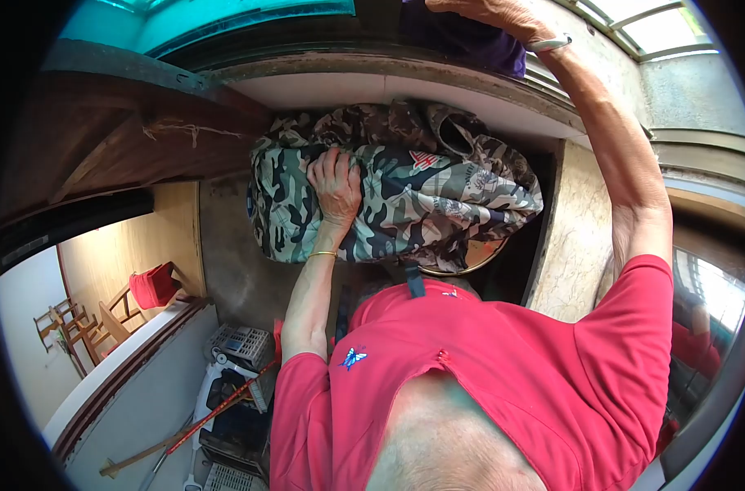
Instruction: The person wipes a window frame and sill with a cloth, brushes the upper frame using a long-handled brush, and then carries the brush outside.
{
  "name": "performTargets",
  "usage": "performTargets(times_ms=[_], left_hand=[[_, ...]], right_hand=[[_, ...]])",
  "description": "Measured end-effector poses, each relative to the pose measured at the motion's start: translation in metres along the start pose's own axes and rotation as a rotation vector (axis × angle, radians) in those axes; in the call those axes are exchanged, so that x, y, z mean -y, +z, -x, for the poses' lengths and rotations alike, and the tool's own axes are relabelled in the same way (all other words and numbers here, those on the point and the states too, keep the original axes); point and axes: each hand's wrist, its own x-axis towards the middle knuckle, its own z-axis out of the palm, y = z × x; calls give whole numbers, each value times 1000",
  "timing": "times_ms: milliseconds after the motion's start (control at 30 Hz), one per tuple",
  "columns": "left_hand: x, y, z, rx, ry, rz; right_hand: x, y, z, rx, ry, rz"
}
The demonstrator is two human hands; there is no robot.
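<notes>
My left hand lies on a bundled camouflage garment, its fingers slightly apart and bent over the fabric. The bundle is green, black and cream, with a red printed patch near its top. Behind it bunches a browner camouflage fold. Raised at the top of the view, my right hand grips a dark purple cloth that hangs below it. The frame's upper edge cuts off part of that hand. Under the bundle, the rim of a round object shows; most of it is hidden.
A pale stone-like slab stands right of the bundle, beneath a window ledge. Dark wood overhangs on the left. Lower left are grey plastic crates and a red stick. Beyond a low wall, wooden chairs and a red cloth appear.
</notes>
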Motion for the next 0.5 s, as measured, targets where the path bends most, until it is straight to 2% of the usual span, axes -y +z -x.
performTargets(times_ms=[33,133,167,233,367,433,467,500], left_hand=[[-1,0,1,9,-7,3],[-1,-1,0,7,-4,3],[-1,-1,-1,3,-3,8],[-1,1,1,2,-7,10],[0,3,-1,7,-4,-2],[0,1,1,11,-7,-5],[1,2,0,7,0,-1],[1,2,0,1,4,2]], right_hand=[[2,4,0,-28,-12,-42],[-5,39,17,-32,155,-24],[-3,40,21,-45,93,17],[4,37,24,40,130,211],[19,25,17,118,202,199],[24,22,15,310,304,322],[0,48,29,-100,46,374],[1,42,33,-99,37,383]])
